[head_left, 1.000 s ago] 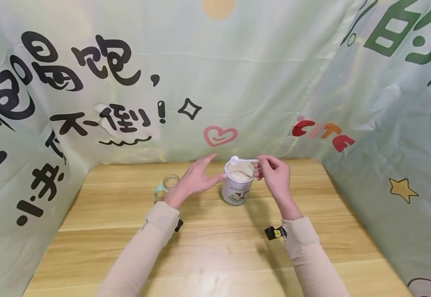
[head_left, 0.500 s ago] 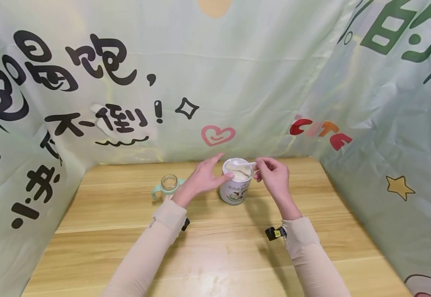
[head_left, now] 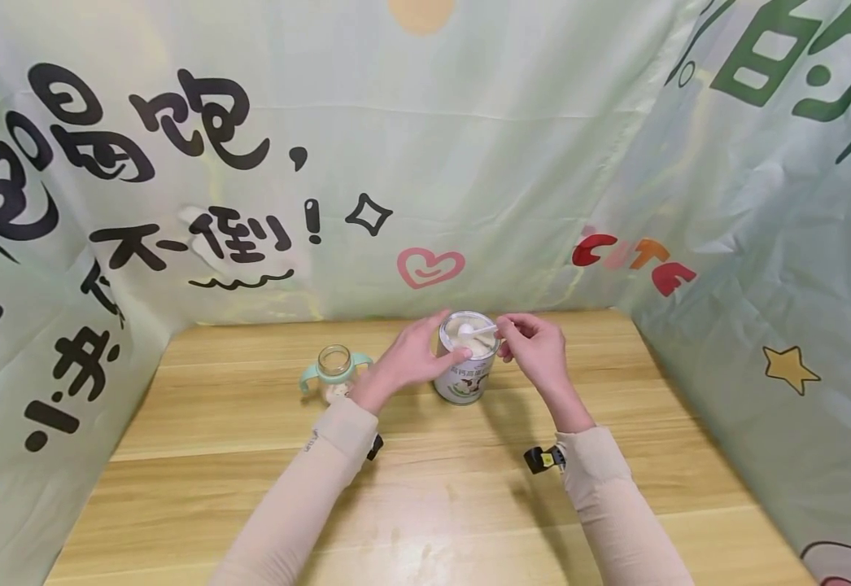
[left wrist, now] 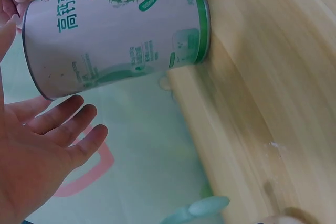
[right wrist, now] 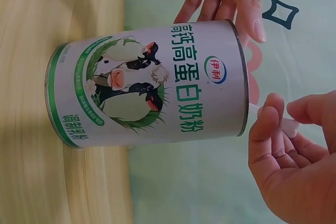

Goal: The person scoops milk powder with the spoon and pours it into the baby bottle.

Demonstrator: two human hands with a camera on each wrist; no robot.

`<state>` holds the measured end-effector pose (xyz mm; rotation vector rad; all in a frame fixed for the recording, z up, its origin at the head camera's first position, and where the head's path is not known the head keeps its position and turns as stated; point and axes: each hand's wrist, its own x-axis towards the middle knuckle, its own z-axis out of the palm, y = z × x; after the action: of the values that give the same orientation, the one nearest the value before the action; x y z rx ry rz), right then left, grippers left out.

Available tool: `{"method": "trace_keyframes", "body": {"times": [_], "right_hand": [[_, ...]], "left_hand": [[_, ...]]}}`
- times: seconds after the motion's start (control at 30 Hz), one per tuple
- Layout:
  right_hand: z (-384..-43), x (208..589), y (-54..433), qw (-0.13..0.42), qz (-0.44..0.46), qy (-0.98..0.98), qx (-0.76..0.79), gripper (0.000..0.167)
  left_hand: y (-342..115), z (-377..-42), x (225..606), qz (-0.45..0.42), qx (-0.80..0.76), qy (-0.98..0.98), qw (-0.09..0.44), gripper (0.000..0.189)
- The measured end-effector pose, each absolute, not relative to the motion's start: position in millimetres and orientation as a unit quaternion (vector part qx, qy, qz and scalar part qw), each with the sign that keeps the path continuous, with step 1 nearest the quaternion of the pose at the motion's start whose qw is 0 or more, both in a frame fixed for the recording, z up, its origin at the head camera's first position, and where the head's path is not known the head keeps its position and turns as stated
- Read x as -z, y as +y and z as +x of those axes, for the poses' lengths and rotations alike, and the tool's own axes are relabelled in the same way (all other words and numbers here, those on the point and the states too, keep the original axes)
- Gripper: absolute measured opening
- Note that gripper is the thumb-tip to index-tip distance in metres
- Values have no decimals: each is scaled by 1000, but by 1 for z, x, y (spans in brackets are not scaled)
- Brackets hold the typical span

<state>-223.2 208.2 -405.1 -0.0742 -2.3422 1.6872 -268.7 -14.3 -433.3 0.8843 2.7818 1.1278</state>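
A white milk powder tin with a cow picture and green base band stands uncovered, pale powder in its top. My right hand pinches the handle of a small white scoop, whose bowl is inside the tin's mouth. Only part of the handle shows in the right wrist view. At the tin's left side is my left hand, thumb at the rim and fingers extended behind it. In the left wrist view these fingers lie loosely beside the tin; whether they touch it I cannot tell.
An uncapped clear bottle with mint-green handles stands left of the tin, partly behind the left forearm. The wooden tabletop runs to a printed fabric backdrop at the back and sides.
My left hand has moved right, closer to the tin. The scoop has gone from above the rim down into the powder, its bowl now showing again within the mouth. More of the bottle shows.
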Motion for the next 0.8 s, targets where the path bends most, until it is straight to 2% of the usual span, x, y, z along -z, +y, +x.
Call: {"method": "trace_keyframes", "body": {"times": [0.5,0.8], "right_hand": [[-226,405,204,96,-4,-840,-534,32],[-228,406,201,107,16,-891,-441,29]], "left_hand": [[-11,-268,437,275,-354,894,3,96],[-10,-268,435,269,-338,902,11,96]]}}
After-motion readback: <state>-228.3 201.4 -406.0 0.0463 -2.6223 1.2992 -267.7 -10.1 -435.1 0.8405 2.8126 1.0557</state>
